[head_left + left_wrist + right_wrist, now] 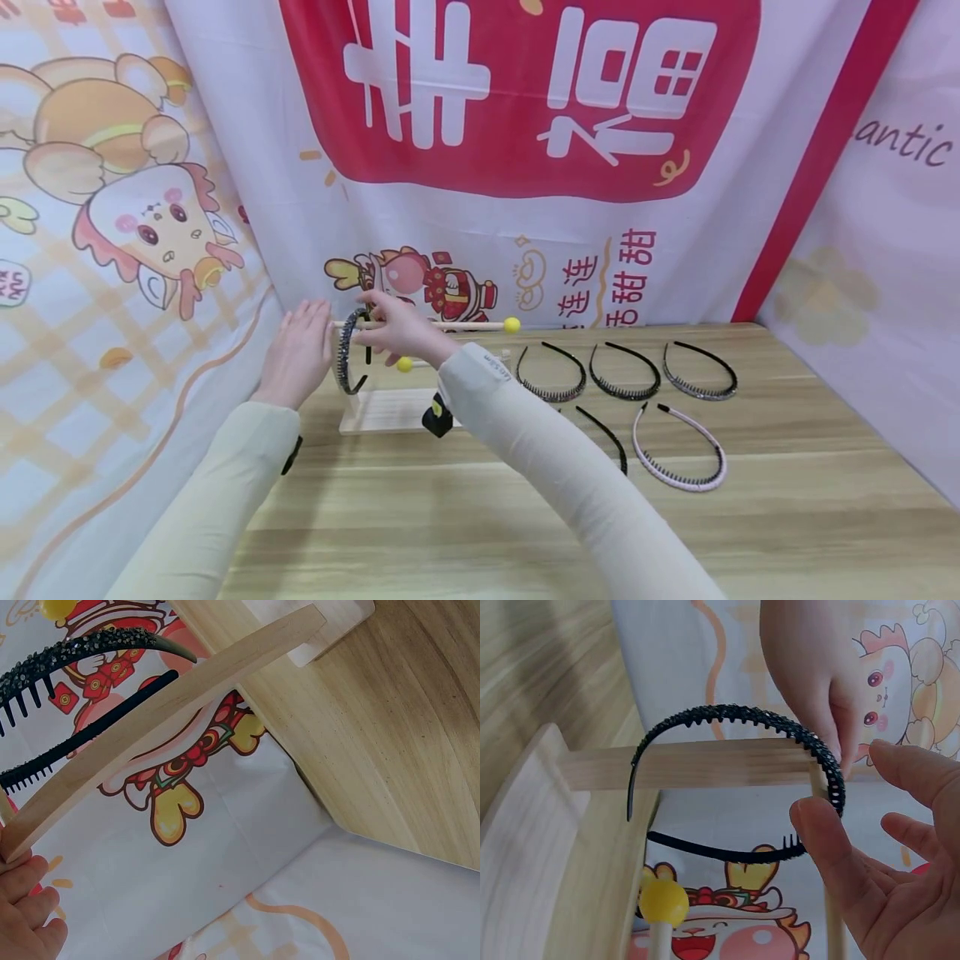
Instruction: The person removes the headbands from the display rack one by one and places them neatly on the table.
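A black headband with glittery stones and comb teeth (343,354) hangs on the upper rod (468,326) of a wooden display stand (397,410), close to its upright post (157,739). My left hand (300,354) holds the top of that post, fingertips against the wood in the left wrist view. Beside the headband, my right hand (405,327) has its thumb and fingers spread apart. In the right wrist view the thumb (821,825) overlaps the band and rod; whether it touches them I cannot tell. The headband's two ends point down toward the base.
Several headbands lie right of the stand: dark ones such as the black headband (626,375), and a pale pink headband (716,483). A shorter lower rod carries a yellow ball (405,364). Another yellow ball (512,325) tips the upper rod. Printed cloth (480,225) hangs behind the table.
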Motion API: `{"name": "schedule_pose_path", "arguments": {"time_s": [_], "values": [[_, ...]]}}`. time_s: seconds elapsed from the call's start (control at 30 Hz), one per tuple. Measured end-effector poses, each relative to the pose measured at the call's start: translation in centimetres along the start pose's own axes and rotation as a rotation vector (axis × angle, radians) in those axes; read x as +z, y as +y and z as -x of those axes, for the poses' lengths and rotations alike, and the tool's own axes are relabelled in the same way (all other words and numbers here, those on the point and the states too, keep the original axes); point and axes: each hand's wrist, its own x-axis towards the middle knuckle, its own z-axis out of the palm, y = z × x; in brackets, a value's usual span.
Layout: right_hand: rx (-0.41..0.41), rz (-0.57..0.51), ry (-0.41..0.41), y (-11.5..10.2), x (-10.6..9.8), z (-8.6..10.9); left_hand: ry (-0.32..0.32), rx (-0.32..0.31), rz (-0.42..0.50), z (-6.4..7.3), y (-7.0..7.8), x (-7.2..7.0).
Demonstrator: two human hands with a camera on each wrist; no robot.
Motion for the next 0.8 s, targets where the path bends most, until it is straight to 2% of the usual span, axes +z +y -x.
{"name": "schedule_pose_path", "arguments": {"time_s": [0.33,0.57,0.8], "values": [[0.067,-0.177,-0.029,0.7,1.3,-0.9,0.001,-0.003,-0.001,0.0,0.0,0.1],[0.071,-0.265,-0.036,1.3,1.7,-1.6,0.001,0.001,0.002,0.1,-0.1,0.2],[0.058,-0.306,0.032,1.5,1.5,-1.5,0.018,0.005,0.004,-0.1,-0.1,0.2]]}}
